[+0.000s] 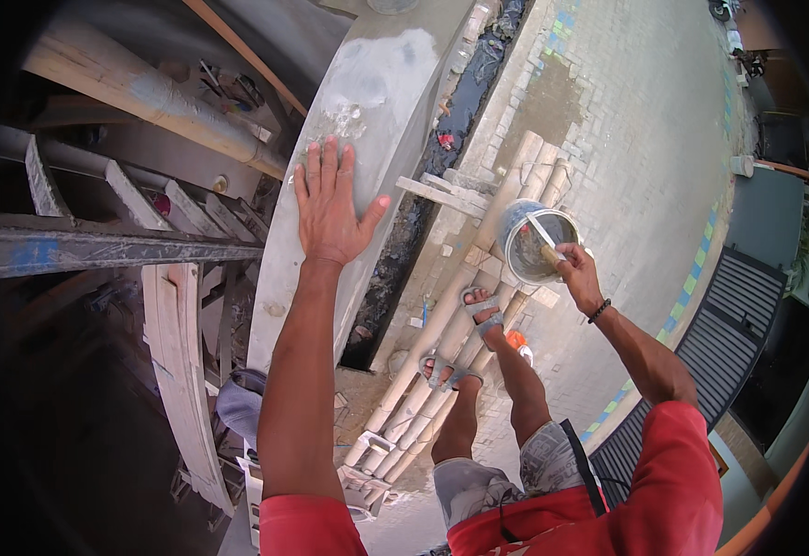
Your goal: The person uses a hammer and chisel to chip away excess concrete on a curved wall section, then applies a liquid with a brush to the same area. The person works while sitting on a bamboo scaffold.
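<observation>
My left hand (330,199) lies flat, fingers spread, on a grey cement-plastered wall top (367,93) with a wet lighter patch above the fingertips. My right hand (576,269) grips the wooden handle of a trowel (543,236) whose blade dips into a metal bucket (536,243) of grey mortar. The bucket rests on a bamboo-pole platform (460,315). My feet in sandals (465,343) stand on those poles.
A dark drainage ditch (423,195) runs between the wall and the paved brick ground (627,139) far below. Wooden beams and a curved plank (182,371) lie to the left. A dark ribbed gate (729,315) is at right. A person's capped head (238,403) shows below.
</observation>
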Available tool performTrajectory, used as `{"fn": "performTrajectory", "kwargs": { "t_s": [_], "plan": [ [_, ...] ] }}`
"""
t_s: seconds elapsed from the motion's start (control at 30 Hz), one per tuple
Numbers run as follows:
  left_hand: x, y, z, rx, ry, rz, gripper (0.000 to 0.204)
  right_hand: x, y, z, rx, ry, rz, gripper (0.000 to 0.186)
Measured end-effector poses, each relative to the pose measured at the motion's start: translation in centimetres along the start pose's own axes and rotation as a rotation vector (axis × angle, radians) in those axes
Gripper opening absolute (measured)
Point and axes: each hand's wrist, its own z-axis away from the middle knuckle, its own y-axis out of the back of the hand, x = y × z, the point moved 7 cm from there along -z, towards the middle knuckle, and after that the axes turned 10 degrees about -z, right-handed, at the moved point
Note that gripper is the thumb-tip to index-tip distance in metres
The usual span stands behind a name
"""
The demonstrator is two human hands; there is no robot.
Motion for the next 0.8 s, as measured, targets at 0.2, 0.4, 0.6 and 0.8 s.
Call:
{"fn": "performTrajectory", "kwargs": {
  "t_s": [0.2, 0.4, 0.6, 0.8],
  "plan": [
    [-1.2, 0.8, 1.0, -0.045, 0.023, 0.169, 0.078, -7.9, -3.2, 10.1, -0.301, 0.101, 0.141, 0.013],
    [11.7, 8.0, 12.8, -0.080, -0.074, 0.732, 0.068, -12.4, -6.3, 21.0, -0.638, 0.203, 0.628, 0.018],
    [23.5, 10.3, 30.0, -0.407, 0.166, 1.262, 0.064, -15.0, -11.0, 30.0, -0.975, 0.420, 0.733, 0.023],
    [21.2, 19.2, 34.5, -0.522, 0.497, 1.159, 0.066, -15.8, -15.4, 36.7, -1.217, 0.380, 0.781, 0.034]
  ]
}}
